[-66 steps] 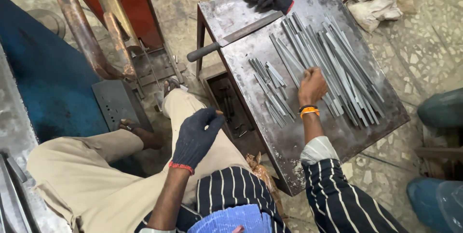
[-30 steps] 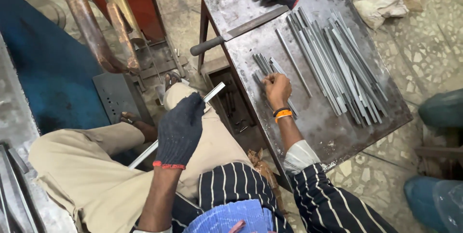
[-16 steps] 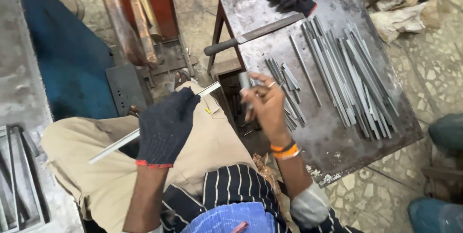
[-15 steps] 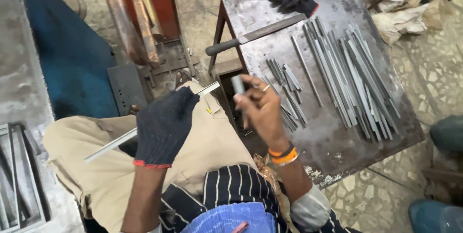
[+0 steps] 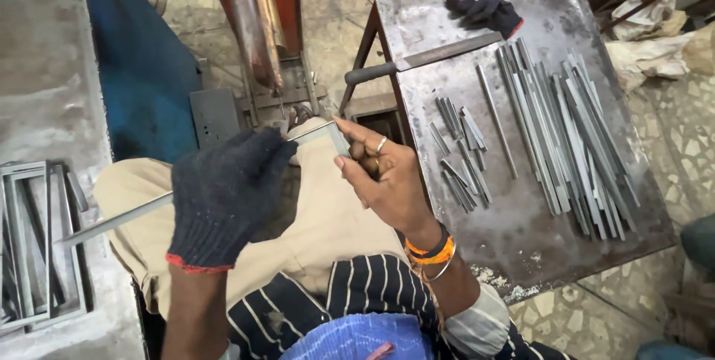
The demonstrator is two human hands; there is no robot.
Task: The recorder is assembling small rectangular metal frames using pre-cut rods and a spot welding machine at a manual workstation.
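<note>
glove (image 5: 223, 200) dark blue, red cuff | shirt (image 5: 357, 293) black-white striped | bangle (image 5: 428, 250) orange

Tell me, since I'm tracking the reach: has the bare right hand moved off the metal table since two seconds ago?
Yes. The right hand has left the metal table and come back left, over the lap, meeting the long strip.

We are holding a long grey metal strip (image 5: 134, 215), lying nearly level and tilting slightly upward to the right, passing under our gloved fingers (image 5: 253, 155); its far end is touching our bare fingertips (image 5: 344, 123).
</note>
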